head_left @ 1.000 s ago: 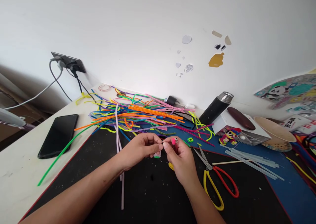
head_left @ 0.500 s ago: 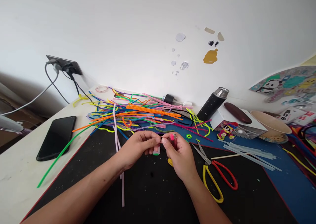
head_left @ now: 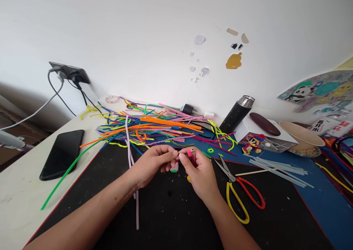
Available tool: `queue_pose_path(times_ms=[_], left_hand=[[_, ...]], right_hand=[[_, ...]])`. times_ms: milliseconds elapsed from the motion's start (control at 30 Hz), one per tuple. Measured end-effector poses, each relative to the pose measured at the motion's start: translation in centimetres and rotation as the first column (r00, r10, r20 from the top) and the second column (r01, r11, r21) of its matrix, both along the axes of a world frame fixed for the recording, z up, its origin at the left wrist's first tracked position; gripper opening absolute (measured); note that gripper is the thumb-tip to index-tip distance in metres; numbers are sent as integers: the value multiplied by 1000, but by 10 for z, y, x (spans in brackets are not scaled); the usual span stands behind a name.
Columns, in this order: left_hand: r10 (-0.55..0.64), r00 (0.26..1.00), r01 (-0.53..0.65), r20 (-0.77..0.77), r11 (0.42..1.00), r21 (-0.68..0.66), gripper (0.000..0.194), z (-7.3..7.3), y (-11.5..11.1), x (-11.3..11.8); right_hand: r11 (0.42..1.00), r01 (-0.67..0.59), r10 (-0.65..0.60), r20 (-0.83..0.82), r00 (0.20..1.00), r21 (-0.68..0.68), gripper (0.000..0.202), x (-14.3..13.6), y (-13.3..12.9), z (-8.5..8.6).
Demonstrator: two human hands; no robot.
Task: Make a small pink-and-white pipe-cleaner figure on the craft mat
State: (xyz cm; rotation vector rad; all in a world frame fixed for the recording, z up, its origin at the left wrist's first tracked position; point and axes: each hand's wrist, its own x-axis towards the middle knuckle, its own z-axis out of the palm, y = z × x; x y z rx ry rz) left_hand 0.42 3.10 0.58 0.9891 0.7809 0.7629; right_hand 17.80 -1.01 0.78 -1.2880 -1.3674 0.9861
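My left hand [head_left: 160, 160] is closed in a pinch, thumb against forefinger, over the black mat [head_left: 171, 213]. What lies between those fingertips is too small to make out. Touching or nearly touching it, my right hand [head_left: 199, 169] is curled around a red lighter [head_left: 191, 154] whose pink button and metal top show. Its thumb tip meets the left fingertips. Below the hands a small grey and green piece [head_left: 174, 167] shows in part, and a yellow bit [head_left: 189, 178] peeks out beside the right palm. Scissors [head_left: 231, 178] with one yellow and one red handle lie open to the right.
Behind the hands spreads a pile of coloured pipe cleaners [head_left: 154, 127]. Left is a black phone [head_left: 62, 154]. On the right are a black flask [head_left: 237, 114], a white box [head_left: 245, 132], a small colourful figure [head_left: 253, 145], glue sticks [head_left: 278, 171] and a bowl [head_left: 302, 134].
Both hands stay fingertip to fingertip. The dark speck seen between them before no longer shows, and the lighter's top has tilted slightly. The whole view has shifted a little.
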Motion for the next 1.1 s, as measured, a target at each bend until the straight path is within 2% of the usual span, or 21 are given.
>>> queue_pose_path(times_ms=[233, 600, 733, 1100], left_hand=[[60, 997, -59, -37, 998, 36, 41, 2, 2, 1], [42, 996, -38, -73, 997, 60, 49, 3, 1, 0], [93, 994, -90, -59, 995, 49, 54, 4, 3, -1], [109, 991, -102, -81, 991, 85, 49, 3, 5, -4]], right_hand=[[1000, 23, -23, 19, 1000, -7, 27, -1, 0, 3], [999, 36, -35, 32, 999, -18, 28, 0, 1, 2], [998, 61, -60, 26, 998, -32, 31, 5, 3, 1], [995, 79, -78, 17, 997, -55, 37, 10, 4, 4]])
